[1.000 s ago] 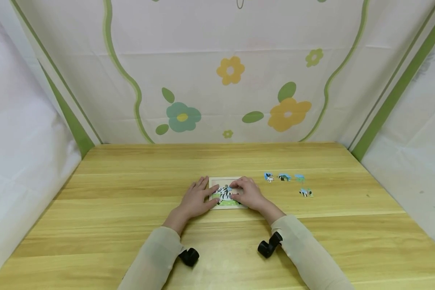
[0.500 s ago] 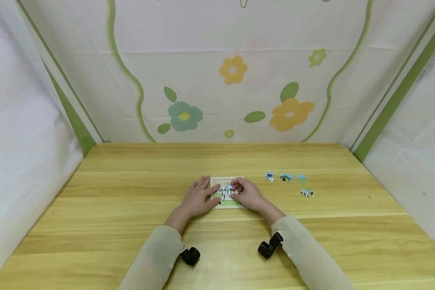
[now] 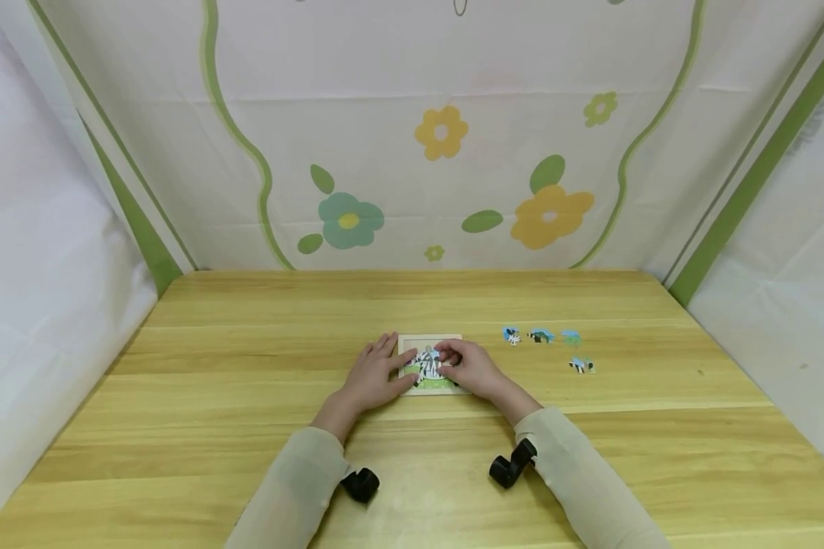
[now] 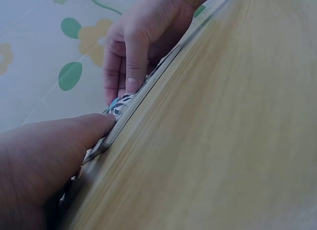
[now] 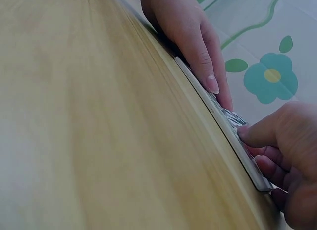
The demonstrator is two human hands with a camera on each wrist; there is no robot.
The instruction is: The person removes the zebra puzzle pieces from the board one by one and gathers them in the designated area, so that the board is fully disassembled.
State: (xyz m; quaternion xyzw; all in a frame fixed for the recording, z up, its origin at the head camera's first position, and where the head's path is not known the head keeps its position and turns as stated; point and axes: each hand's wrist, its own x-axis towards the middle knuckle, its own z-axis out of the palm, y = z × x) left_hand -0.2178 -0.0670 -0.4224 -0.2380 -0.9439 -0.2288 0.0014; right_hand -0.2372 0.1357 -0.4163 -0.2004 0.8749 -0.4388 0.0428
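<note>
A small framed jigsaw puzzle with a pale wooden border [image 3: 431, 337] lies on the table, partly filled with black-and-white zebra stripes over green. My left hand [image 3: 372, 379] rests along its left side, fingers extended, with thumb and forefinger reaching over the border onto the picture. From the right, my right hand [image 3: 476, 370] bends over the frame. Its thumb and forefinger pinch a striped puzzle piece [image 3: 431, 368] with some blue at its upper edge. In the left wrist view, the right thumb presses down at the stripes [image 4: 120, 107]. The right hand covers the frame's right part.
Several loose puzzle pieces lie right of the frame: a zebra-head piece [image 3: 511, 335], a blue and dark green one [image 3: 541, 335], a blue-green one [image 3: 571, 337] and a striped one [image 3: 581, 365]. A flowered cloth [image 3: 398, 152] hangs behind the wooden table [image 3: 247, 320].
The right fingers shift slightly over the striped area, and the piece at their tips turns a little. The left hand stays at the frame; the loose pieces stay where they lie.
</note>
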